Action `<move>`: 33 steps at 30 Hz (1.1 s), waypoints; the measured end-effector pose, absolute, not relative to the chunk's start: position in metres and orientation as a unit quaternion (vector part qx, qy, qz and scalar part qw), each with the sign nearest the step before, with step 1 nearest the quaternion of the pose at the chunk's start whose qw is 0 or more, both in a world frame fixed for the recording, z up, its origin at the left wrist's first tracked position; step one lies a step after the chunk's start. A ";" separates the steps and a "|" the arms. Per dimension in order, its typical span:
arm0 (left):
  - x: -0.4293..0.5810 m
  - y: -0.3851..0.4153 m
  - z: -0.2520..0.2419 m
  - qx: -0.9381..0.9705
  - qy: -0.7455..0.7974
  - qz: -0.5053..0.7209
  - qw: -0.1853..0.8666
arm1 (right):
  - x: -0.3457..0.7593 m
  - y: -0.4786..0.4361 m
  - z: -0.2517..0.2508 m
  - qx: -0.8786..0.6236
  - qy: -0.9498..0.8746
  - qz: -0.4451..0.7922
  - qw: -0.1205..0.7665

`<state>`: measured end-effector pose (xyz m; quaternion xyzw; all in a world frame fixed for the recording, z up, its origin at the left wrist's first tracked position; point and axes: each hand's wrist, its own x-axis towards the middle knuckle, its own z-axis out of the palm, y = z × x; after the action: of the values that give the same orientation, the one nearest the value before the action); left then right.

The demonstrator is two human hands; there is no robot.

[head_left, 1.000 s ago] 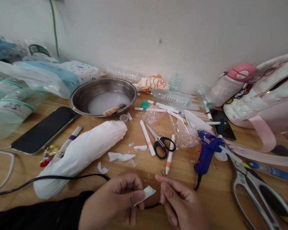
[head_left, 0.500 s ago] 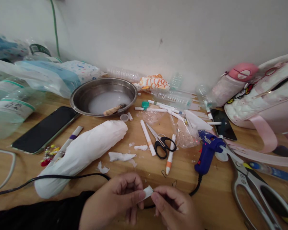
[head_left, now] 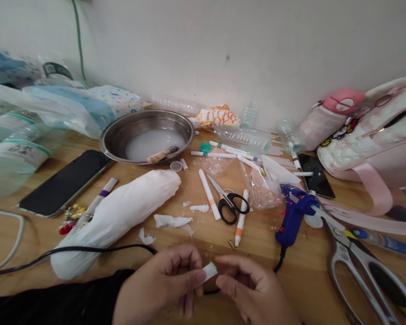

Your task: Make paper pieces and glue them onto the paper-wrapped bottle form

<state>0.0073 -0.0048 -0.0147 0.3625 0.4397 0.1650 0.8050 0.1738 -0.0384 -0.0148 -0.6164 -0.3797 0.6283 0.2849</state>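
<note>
Near the table's front edge, my left hand (head_left: 171,282) pinches a small white paper strip (head_left: 209,271) between thumb and forefinger. My right hand (head_left: 252,286) is just right of the strip, thumb and forefinger apart, with nothing visible between them. Torn white paper scraps (head_left: 172,220) lie on the table beyond my hands. A long form wrapped in white paper (head_left: 122,216) rests to the left, with a black cord (head_left: 84,249) across its near end. Black-handled scissors (head_left: 228,201) lie open past my right hand, between two markers (head_left: 209,194).
A steel basin (head_left: 145,117) of cloudy liquid with a brush (head_left: 160,155) stands behind. A dark phone (head_left: 66,180) lies left. On the right are a blue glue gun (head_left: 292,214), large shears (head_left: 345,257) and a pink bag (head_left: 379,149). Clear plastic bottles (head_left: 245,137) line the wall.
My right hand has let go of the strip's end and drawn slightly right, its fingers parting. My left hand keeps its pinch on the strip.
</note>
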 end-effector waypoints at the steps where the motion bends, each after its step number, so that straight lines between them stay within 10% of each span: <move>1: 0.007 -0.005 -0.015 0.364 0.439 0.165 0.805 | 0.174 -0.039 -0.015 -0.626 -0.398 0.589 0.321; 33: 0.005 -0.005 -0.020 0.374 0.439 0.181 0.797 | 0.171 -0.039 -0.022 -0.592 -0.308 0.655 0.354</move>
<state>0.0054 -0.0050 -0.0198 0.3736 0.4390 0.1811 0.7968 0.1713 -0.0395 -0.0219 -0.5924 -0.3083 0.6546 0.3542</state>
